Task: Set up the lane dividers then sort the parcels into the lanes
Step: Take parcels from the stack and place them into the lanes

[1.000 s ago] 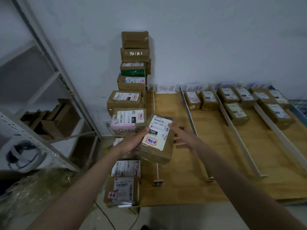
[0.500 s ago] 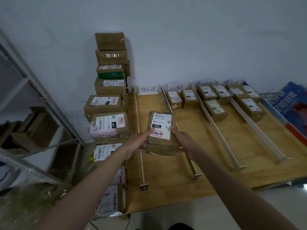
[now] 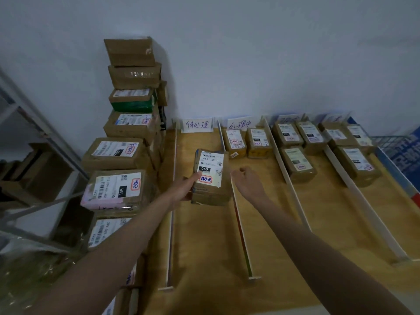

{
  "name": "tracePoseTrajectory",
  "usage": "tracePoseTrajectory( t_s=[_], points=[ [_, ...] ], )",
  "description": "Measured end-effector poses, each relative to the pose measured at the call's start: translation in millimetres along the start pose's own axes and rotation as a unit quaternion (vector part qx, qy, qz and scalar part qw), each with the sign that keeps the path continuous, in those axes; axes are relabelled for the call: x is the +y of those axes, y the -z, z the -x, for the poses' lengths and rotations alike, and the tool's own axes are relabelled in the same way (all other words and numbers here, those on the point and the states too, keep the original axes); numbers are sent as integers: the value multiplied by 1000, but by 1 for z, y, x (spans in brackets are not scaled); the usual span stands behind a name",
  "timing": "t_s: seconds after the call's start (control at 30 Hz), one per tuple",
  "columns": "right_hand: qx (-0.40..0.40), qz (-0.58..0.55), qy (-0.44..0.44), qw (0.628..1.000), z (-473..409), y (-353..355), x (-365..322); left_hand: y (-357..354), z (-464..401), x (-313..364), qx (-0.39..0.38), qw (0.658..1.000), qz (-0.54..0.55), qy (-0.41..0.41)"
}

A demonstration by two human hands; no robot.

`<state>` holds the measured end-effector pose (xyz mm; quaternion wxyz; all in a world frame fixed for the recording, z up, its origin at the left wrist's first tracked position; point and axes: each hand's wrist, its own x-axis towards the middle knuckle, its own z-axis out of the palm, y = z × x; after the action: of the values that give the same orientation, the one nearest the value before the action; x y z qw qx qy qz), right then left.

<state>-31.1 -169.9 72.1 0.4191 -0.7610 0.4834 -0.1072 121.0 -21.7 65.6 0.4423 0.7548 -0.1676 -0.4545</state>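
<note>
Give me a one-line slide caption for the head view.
Left hand holds the 060 parcel over the empty leftmost lane; right hand open beside it.

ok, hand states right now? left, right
Left hand: closed on the parcel, over the leftmost lane.
Right hand: loosely curled, holding nothing, just off the parcel.

Dim, bluish, even light with soft shadows and no glare; wide-angle bending bows the edges, corners darken, and fine label print is slightly smeared.

A plain white wall [image 3: 272, 53] rises behind; grey metal shelving [image 3: 34, 137] stands left, dimly lit.
</note>
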Motion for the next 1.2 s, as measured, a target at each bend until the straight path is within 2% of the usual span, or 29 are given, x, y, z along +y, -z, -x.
tracePoseTrajectory(
  t_s=[0.13, 0.3, 0.47, 0.87, 1.07, 1.2],
  points=[
    [10, 131, 80, 988, -63, 22, 9, -9, -56, 14, 35, 999, 33, 22],
    [2, 208, 113, 972, -129, 39, 17, -17, -124, 29, 94, 992, 60, 60],
    [-4, 229, 133, 964, -180, 40, 27, -18, -194, 37, 113, 988, 59, 89],
    [19, 241, 146, 959, -279, 25, 56, -11, -352, 42, 134, 986, 22, 94],
    [31, 232, 145, 961, -296, 20, 65, -11, -385, 36, 151, 986, 21, 69],
    [31, 236, 152, 959, -299, 18, 68, -21, -381, 37, 187, 981, -23, 43]
  ],
)
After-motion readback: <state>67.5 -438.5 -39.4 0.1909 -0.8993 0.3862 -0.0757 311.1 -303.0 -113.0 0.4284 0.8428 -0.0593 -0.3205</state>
